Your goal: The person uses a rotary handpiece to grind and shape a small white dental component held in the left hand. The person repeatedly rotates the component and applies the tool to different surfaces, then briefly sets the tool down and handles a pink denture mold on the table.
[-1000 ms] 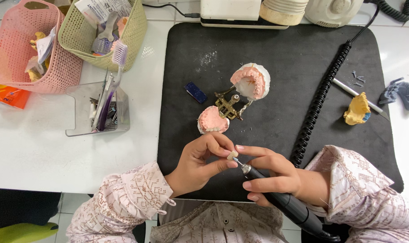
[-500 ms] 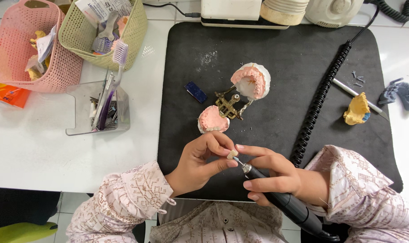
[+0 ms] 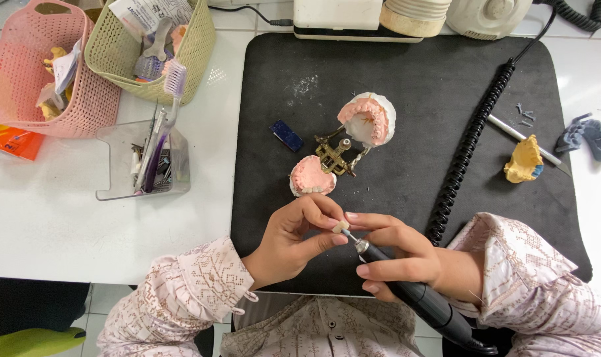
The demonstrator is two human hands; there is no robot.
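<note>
My left hand [image 3: 299,237] pinches a small pale tooth-like piece [image 3: 341,227] between thumb and fingers over the near edge of the black mat [image 3: 406,79]. My right hand [image 3: 396,254] grips a black rotary handpiece [image 3: 419,301], whose thin bur tip touches that piece. Just beyond the hands lies an opened brass articulator [image 3: 333,155] carrying two pink-and-white denture casts: one [image 3: 312,176] near my left hand, the other [image 3: 368,119] farther away.
A small blue block [image 3: 287,135] and a coiled black cable [image 3: 469,142] lie on the mat. Left stand a pink basket [image 3: 39,69], a green basket [image 3: 148,49] and a clear tool tray [image 3: 145,162]. Right lie a yellow cast [image 3: 524,160] and grey pieces [image 3: 588,135].
</note>
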